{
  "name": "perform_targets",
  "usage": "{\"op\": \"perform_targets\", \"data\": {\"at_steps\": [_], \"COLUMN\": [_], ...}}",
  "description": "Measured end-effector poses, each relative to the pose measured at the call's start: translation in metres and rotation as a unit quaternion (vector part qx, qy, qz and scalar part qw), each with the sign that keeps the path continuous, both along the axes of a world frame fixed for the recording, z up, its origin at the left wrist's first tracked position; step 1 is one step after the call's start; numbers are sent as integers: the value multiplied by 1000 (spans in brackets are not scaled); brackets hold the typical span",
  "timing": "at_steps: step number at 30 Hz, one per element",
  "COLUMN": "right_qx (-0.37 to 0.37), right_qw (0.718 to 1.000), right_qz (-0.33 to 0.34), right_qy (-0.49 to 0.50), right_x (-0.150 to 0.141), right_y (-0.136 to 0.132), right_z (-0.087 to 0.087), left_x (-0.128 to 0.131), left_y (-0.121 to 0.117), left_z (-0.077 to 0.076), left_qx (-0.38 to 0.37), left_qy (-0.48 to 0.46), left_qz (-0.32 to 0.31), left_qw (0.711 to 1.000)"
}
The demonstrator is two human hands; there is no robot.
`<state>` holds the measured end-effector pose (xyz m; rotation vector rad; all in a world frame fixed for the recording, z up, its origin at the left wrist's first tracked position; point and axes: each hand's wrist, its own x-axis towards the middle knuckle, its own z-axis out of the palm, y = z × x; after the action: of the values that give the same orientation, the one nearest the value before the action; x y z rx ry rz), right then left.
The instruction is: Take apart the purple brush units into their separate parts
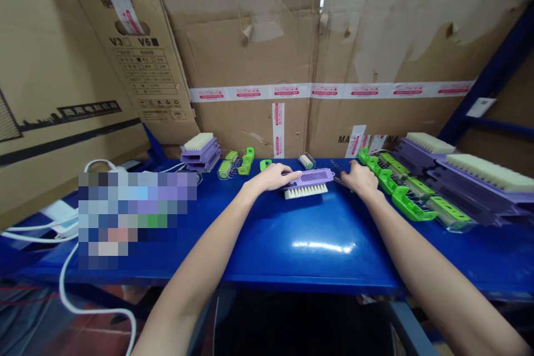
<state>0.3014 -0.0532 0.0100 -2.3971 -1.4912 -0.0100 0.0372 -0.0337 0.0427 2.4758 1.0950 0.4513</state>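
My left hand (273, 177) is closed on the left end of a purple brush body (315, 177), held just above the blue table. White bristles (306, 192) point down from it. To the right, my right hand (361, 179) has its fingers curled down beside a thin metal spring (336, 167); what is between the fingertips is hidden. Behind the brush lies a small clear piece with a white roll-like part (307, 161). Part of a green piece (265, 164) shows behind my left hand.
Purple brush parts are stacked at left (201, 153) and right (454, 178). Green caps (387, 183) and clear-and-green cases (450, 212) line the right side; more green pieces (247, 161) lie back left. A cardboard wall (250, 55) closes the back. A white cable (95, 311) hangs left.
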Motion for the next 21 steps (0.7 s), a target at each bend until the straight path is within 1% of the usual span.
{"op": "perform_targets", "data": {"at_steps": [4, 8, 13, 17, 21], "right_qx": [0, -3, -6, -7, -5], "right_qw": [1000, 1000, 1000, 1000, 1000], "right_qz": [1, 0, -1, -1, -1], "right_qy": [1, 4, 3, 3, 3], "right_x": [0, 0, 0, -1, -1], "right_y": [0, 0, 0, 0, -1], "right_z": [0, 0, 1, 1, 1], "left_x": [0, 1, 6, 9, 11], "left_y": [1, -5, -13, -11, -9], "left_z": [-1, 3, 7, 3, -1], "left_qx": [0, 22, 40, 74, 110], "left_qy": [5, -21, -23, 2, 10], "left_qz": [3, 4, -19, -38, -41], "left_qw": [1000, 1000, 999, 996, 993]}}
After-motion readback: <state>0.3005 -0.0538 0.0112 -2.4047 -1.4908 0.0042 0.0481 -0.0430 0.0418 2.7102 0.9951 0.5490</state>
